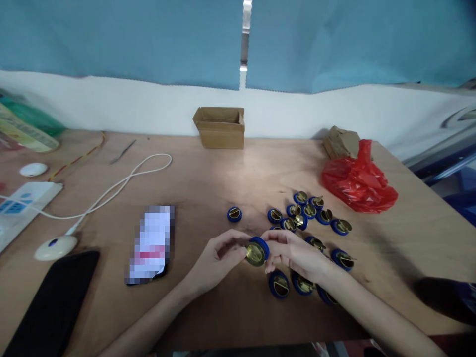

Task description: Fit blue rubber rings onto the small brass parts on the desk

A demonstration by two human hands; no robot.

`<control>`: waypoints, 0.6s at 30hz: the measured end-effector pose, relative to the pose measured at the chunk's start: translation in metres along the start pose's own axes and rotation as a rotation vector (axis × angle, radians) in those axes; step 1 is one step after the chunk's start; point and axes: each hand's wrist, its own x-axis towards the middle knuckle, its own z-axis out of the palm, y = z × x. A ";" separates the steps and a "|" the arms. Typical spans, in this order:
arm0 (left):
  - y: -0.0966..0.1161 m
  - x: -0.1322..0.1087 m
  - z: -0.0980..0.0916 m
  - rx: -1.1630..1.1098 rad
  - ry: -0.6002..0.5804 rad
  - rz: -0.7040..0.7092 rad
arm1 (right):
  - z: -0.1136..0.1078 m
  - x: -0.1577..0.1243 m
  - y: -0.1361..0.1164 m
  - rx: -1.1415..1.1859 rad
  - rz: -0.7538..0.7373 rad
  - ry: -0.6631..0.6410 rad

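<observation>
Basically, a wooden worktop (208, 183) fills the view, with a blue curtain (122, 39) hanging over a white panel behind its far edge. A black slab (52, 302) lies at the near left corner. A red plastic bag (357, 181) sits crumpled toward the far right corner, touching a brown paper packet (341, 142) behind it. An open cardboard box (220, 127) stands at the middle of the far edge. A power strip (22, 203) is at the left edge, and a white cable (122, 183) loops from it across the left half. A phone (151, 243) lies flat left of centre, screen blurred.

A scatter of blue discs (308, 213) lies right of centre, between the bag and the near edge, some touching. A lone disc (234, 214) sits apart to their left.

The left hand (217, 260) and right hand (297, 253) meet just above the worktop near the middle of the near edge. Both pinch one blue-rimmed brass disc (257, 251) between thumb and fingertips, tilted, brass face toward the camera. The right forearm covers part of the nearest discs.
</observation>
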 end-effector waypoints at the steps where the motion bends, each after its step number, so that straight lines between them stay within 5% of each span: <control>1: -0.001 0.000 0.000 -0.018 -0.001 -0.014 | 0.001 -0.001 0.000 -0.027 -0.031 0.009; 10: -0.001 0.003 0.004 -0.098 -0.020 -0.140 | 0.006 -0.009 -0.003 -0.200 -0.238 0.056; 18: -0.007 0.000 0.005 0.021 0.078 -0.025 | 0.007 -0.021 -0.004 -0.876 -0.513 0.086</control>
